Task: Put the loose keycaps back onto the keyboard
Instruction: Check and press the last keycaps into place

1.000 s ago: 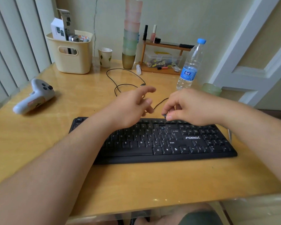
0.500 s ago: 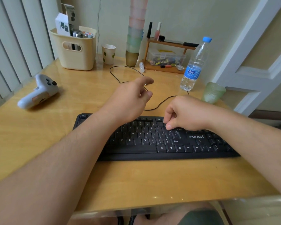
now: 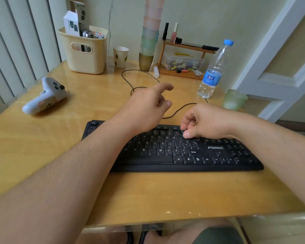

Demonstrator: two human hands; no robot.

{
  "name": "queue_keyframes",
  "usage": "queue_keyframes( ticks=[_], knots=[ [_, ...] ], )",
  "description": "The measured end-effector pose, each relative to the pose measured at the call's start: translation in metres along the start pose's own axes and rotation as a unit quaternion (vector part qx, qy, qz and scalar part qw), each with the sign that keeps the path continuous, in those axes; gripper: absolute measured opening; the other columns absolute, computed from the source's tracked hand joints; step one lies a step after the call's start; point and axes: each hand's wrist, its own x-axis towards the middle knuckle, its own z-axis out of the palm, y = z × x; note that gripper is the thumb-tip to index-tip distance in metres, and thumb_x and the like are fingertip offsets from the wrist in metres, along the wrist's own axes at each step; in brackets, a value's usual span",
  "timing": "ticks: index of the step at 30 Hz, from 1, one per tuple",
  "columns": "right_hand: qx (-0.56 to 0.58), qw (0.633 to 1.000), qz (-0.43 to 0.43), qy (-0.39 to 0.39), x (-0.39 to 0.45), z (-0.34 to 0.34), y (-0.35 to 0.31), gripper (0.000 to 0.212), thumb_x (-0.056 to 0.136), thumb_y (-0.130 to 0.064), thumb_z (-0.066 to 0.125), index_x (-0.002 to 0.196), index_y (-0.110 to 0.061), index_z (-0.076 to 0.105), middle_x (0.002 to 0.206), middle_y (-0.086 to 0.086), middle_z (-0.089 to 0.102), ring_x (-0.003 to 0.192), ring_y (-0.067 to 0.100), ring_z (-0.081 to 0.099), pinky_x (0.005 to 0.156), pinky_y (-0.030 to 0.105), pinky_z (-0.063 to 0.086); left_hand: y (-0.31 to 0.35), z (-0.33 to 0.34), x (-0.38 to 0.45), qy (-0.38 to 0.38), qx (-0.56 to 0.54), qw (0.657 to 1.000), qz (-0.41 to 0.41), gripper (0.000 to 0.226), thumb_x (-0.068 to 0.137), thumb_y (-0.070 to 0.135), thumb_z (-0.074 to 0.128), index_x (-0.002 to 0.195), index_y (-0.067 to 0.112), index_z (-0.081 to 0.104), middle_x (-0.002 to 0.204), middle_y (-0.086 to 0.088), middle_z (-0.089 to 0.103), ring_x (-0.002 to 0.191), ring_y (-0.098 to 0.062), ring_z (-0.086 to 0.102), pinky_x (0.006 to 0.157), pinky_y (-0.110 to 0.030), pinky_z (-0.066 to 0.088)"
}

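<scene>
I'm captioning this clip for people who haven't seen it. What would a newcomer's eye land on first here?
First, the two bare forearms reaching over the black keyboard mid-desk: the right hand has its fingertips down on the upper key rows, and the left hand hangs above with loosely curled fingers. Next, the white game controller at far left, and the water bottle at back right.

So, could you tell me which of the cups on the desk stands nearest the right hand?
The green glass cup, just behind the right hand beside the water bottle; the paper cup stands far back.
</scene>
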Motion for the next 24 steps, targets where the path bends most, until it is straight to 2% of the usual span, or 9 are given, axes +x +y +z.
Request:
queue_keyframes(
  ticks=[4, 9, 14, 17, 19, 23, 24],
  knots=[
    [-0.026, 0.999, -0.001, 0.025, 0.001, 0.0, 0.0, 0.009, 0.086, -0.029, 0.083, 0.081, -0.029, 0.076, 0.082, -0.007, 0.075, 0.079, 0.012, 0.068, 0.073, 0.029, 0.054, 0.001, -0.001, 0.0, -0.007, 0.007, 1.0, 0.003, 0.039, 0.104, 0.031, 0.058, 0.142, 0.034, 0.052, 0.085, 0.012, 0.066, 0.081, 0.001, 0.057, 0.072, -0.025, 0.041],
    [-0.033, 0.999, 0.007, 0.029, 0.0, 0.004, -0.004, 0.008, 0.087, -0.029, 0.082, 0.082, -0.029, 0.076, 0.085, -0.009, 0.074, 0.083, 0.01, 0.068, 0.07, 0.026, 0.052, 0.001, 0.0, 0.0, -0.013, 0.015, 1.0, 0.002, 0.042, 0.103, 0.031, 0.059, 0.144, 0.034, 0.051, 0.09, 0.013, 0.066, 0.083, 0.002, 0.056, 0.075, -0.025, 0.042],
    [-0.032, 0.999, 0.005, 0.037, -0.006, 0.004, -0.006, 0.01, 0.086, -0.03, 0.084, 0.08, -0.028, 0.075, 0.083, -0.008, 0.072, 0.079, 0.01, 0.065, 0.063, 0.024, 0.045, 0.0, 0.001, 0.001, -0.016, 0.03, 0.999, 0.005, 0.044, 0.102, 0.031, 0.061, 0.144, 0.035, 0.051, 0.088, 0.016, 0.064, 0.082, 0.006, 0.054, 0.069, -0.01, 0.036],
    [-0.033, 0.999, 0.009, 0.041, -0.011, 0.007, -0.006, 0.008, 0.088, -0.029, 0.082, 0.083, -0.029, 0.076, 0.085, -0.01, 0.07, 0.082, 0.01, 0.064, 0.064, 0.023, 0.045, 0.001, 0.002, 0.0, -0.02, 0.034, 0.999, 0.009, 0.045, 0.102, 0.03, 0.061, 0.144, 0.034, 0.05, 0.089, 0.015, 0.065, 0.082, 0.001, 0.054, 0.069, -0.017, 0.037],
    [-0.019, 0.999, 0.015, 0.045, -0.013, 0.006, -0.007, 0.008, 0.089, -0.024, 0.079, 0.083, -0.029, 0.077, 0.082, -0.011, 0.071, 0.08, 0.01, 0.066, 0.065, 0.023, 0.047, 0.001, 0.002, 0.0, -0.021, 0.036, 0.999, 0.012, 0.045, 0.101, 0.029, 0.062, 0.145, 0.034, 0.05, 0.09, 0.015, 0.066, 0.083, -0.001, 0.055, 0.07, -0.02, 0.038],
    [0.007, 0.998, 0.045, 0.052, -0.008, 0.006, -0.005, 0.011, 0.088, -0.019, 0.078, 0.079, -0.026, 0.076, 0.071, -0.004, 0.075, 0.066, 0.014, 0.071, 0.048, 0.021, 0.047, 0.001, 0.004, 0.0, -0.024, 0.036, 0.999, 0.013, 0.046, 0.101, 0.027, 0.063, 0.145, 0.034, 0.05, 0.089, 0.015, 0.066, 0.081, 0.006, 0.055, 0.068, -0.01, 0.035],
    [0.002, 0.998, 0.047, 0.047, -0.006, 0.006, -0.006, 0.01, 0.087, -0.019, 0.079, 0.079, -0.025, 0.076, 0.07, -0.002, 0.075, 0.065, 0.015, 0.072, 0.049, 0.024, 0.051, 0.001, 0.004, 0.0, -0.024, 0.035, 0.999, 0.012, 0.046, 0.101, 0.027, 0.063, 0.145, 0.034, 0.05, 0.089, 0.015, 0.067, 0.082, 0.006, 0.056, 0.068, -0.01, 0.035]
  ],
)
